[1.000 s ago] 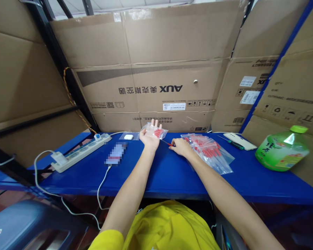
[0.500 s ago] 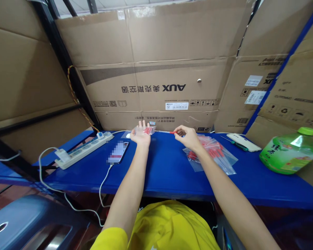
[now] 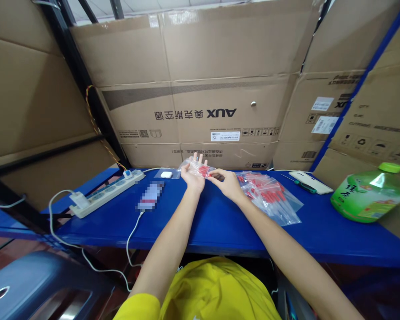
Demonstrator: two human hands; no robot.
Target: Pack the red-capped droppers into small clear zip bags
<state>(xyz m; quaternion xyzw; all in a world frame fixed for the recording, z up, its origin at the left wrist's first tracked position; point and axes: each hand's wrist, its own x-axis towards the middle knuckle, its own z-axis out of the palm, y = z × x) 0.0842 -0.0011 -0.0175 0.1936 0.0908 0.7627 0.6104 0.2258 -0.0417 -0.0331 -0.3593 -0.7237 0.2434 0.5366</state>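
My left hand (image 3: 194, 178) is turned palm up and holds a clear plastic bag (image 3: 190, 166) with red-handled pieces in it, the thumb lying over the bag. At the bag's right end, my right hand (image 3: 225, 181) pinches a slim red-handled screwdriver (image 3: 209, 173). Its shaft lies at or inside the bag; I cannot tell how far in. Right of my right hand, a pile of clear bags with red-handled tools (image 3: 270, 193) lies on the blue table (image 3: 216, 222).
A white case (image 3: 166, 174) rests on a clear bag at left, near a charging phone (image 3: 151, 195) and a power strip (image 3: 110, 191). At right are a green-handled screwdriver (image 3: 306, 186), a white flat object (image 3: 311, 181) and a green bottle (image 3: 366, 195). Cardboard (image 3: 200, 53) walls the back.
My left hand has moved right with the bag. My right hand has come left with the red-handled screwdriver, so the two hands now meet at the bag. The white case is uncovered.
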